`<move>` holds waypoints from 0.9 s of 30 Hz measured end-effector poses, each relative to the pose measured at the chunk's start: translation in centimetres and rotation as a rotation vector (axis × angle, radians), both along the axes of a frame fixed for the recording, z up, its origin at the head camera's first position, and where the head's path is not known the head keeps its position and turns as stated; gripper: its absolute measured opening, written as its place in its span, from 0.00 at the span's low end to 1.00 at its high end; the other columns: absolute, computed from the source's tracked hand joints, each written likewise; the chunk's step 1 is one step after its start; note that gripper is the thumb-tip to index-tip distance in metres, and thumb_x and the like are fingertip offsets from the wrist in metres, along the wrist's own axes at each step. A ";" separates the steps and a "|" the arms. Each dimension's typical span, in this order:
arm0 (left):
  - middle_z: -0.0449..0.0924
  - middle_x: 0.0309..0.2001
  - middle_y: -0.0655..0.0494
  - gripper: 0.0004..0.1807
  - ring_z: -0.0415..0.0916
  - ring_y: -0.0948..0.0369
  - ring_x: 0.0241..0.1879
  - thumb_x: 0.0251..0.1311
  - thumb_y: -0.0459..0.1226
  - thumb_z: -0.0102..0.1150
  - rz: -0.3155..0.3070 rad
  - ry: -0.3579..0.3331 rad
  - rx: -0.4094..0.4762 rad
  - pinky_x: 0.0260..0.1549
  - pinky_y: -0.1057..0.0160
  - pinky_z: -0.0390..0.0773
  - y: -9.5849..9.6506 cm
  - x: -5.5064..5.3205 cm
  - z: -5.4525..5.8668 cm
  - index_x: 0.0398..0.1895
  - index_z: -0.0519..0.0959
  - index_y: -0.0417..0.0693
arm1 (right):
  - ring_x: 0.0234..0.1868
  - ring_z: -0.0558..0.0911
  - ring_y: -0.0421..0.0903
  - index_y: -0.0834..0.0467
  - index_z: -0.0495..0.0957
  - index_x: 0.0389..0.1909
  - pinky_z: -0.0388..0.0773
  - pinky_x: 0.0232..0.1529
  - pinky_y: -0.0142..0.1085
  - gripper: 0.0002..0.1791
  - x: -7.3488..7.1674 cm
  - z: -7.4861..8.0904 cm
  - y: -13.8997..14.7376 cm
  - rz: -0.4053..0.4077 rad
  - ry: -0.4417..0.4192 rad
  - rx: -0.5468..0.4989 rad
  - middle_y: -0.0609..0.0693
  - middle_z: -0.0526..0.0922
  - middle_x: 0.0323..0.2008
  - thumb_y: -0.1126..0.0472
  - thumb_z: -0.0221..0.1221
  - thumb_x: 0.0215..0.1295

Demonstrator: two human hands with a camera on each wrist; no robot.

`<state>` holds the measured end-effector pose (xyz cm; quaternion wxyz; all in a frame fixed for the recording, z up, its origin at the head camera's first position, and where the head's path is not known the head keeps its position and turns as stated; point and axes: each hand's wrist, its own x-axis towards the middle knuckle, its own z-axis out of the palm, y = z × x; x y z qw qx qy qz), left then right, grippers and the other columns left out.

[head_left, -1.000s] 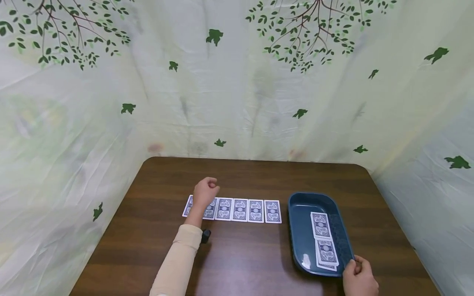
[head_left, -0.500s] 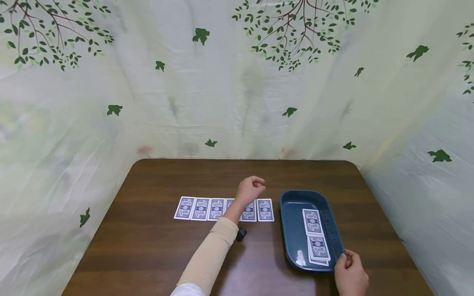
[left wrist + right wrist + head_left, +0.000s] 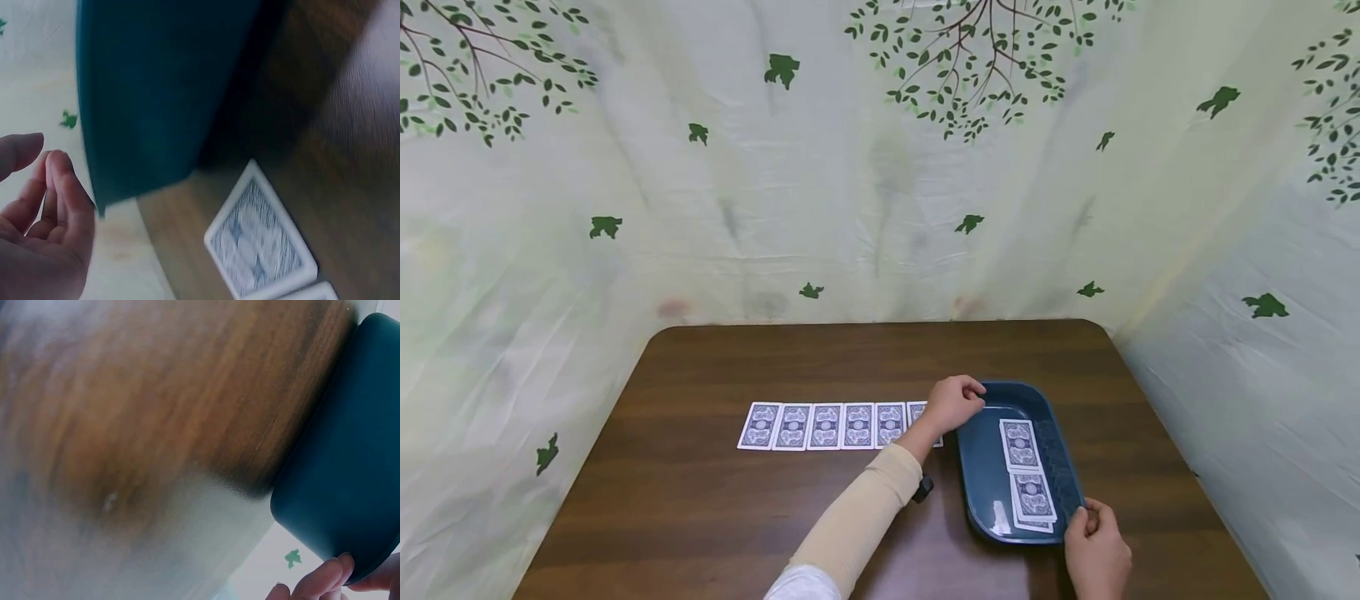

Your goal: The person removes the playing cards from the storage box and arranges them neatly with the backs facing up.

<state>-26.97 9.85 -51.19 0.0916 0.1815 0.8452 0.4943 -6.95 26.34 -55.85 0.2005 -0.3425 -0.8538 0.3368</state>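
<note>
My right hand (image 3: 1097, 546) pinches the rim of the dark blue tray (image 3: 985, 467) at its near right corner, thumb and fingers on either side in the right wrist view. Near the tray's far left corner is my left hand (image 3: 957, 402), its fingers loosely bent. In the left wrist view there is a gap between its thumb and fingertips, with nothing between them. Several playing cards lie face down inside the tray, an upper card (image 3: 1020, 443) and a lower overlapping pair (image 3: 1033, 496). Left of the tray runs a row of face-down cards (image 3: 826, 427), its right end partly covered by my left hand.
Everything stands on a brown wooden table (image 3: 700, 517) with rounded far corners. Behind it hangs a pale cloth (image 3: 737, 192) printed with leaves and branches. A small black device (image 3: 922, 488) sits at my left wrist.
My left hand has swept right, from over the left part of the card row to the tray's far left corner. My right hand has kept its grip on the tray. The head view has shifted slightly.
</note>
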 end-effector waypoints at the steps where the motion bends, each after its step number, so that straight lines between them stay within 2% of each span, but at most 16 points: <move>1: 0.76 0.26 0.60 0.09 0.70 0.66 0.26 0.59 0.32 0.62 -0.010 0.004 -0.007 0.28 0.70 0.70 0.4 0.1 -0.2 0.42 0.84 0.42 | 0.25 0.72 0.60 0.67 0.75 0.47 0.63 0.29 0.48 0.16 0.0 0.0 0.0 0.000 0.001 0.001 0.53 0.72 0.19 0.60 0.49 0.67; 4: 0.76 0.26 0.62 0.08 0.69 0.68 0.26 0.58 0.31 0.61 -0.043 0.028 -0.016 0.28 0.72 0.70 1.6 0.5 -0.8 0.41 0.84 0.41 | 0.25 0.72 0.59 0.67 0.75 0.46 0.62 0.28 0.47 0.15 -0.1 0.0 -0.1 -0.003 0.005 0.003 0.53 0.71 0.19 0.60 0.50 0.67; 8: 0.74 0.26 0.62 0.08 0.67 0.68 0.25 0.59 0.30 0.61 -0.070 0.017 -0.041 0.27 0.72 0.68 3.2 1.0 -1.6 0.41 0.84 0.41 | 0.24 0.72 0.60 0.67 0.76 0.46 0.63 0.29 0.49 0.15 -0.1 0.1 -0.1 -0.006 0.022 0.016 0.53 0.72 0.19 0.61 0.50 0.66; 11: 0.76 0.27 0.60 0.09 0.70 0.66 0.27 0.57 0.31 0.63 -0.069 0.031 -0.137 0.28 0.71 0.70 4.3 1.1 -2.1 0.41 0.83 0.42 | 0.24 0.72 0.61 0.67 0.76 0.46 0.64 0.30 0.52 0.15 -0.1 0.0 -0.1 -0.004 0.027 0.019 0.54 0.73 0.19 0.61 0.50 0.66; 15: 0.81 0.36 0.57 0.13 0.75 0.62 0.36 0.53 0.36 0.69 -0.064 0.067 -0.337 0.39 0.68 0.75 5.4 1.0 -2.8 0.43 0.84 0.45 | 0.24 0.72 0.61 0.68 0.75 0.46 0.65 0.30 0.51 0.16 -0.1 0.1 -0.2 -0.001 0.010 0.009 0.55 0.73 0.20 0.60 0.50 0.67; 18: 0.80 0.40 0.55 0.20 0.75 0.61 0.42 0.48 0.40 0.74 -0.053 0.067 -0.435 0.45 0.66 0.75 5.9 0.9 -3.5 0.46 0.83 0.46 | 0.24 0.72 0.59 0.68 0.76 0.46 0.65 0.29 0.50 0.15 0.0 0.1 -0.2 0.002 0.009 0.011 0.53 0.72 0.19 0.61 0.50 0.67; 23: 0.77 0.38 0.51 0.30 0.74 0.58 0.41 0.39 0.44 0.81 -0.018 0.069 -0.476 0.45 0.64 0.74 6.3 0.8 -4.3 0.46 0.80 0.42 | 0.23 0.72 0.56 0.66 0.76 0.46 0.64 0.28 0.48 0.15 0.0 0.1 -0.2 -0.002 -0.003 0.023 0.50 0.70 0.19 0.60 0.50 0.67; 27: 0.75 0.40 0.50 0.32 0.74 0.56 0.42 0.36 0.45 0.82 -0.003 0.058 -0.485 0.46 0.61 0.74 6.5 0.7 -4.7 0.45 0.79 0.43 | 0.23 0.72 0.56 0.66 0.76 0.46 0.64 0.27 0.48 0.15 0.0 0.1 -0.2 -0.002 -0.009 0.020 0.50 0.71 0.18 0.60 0.50 0.67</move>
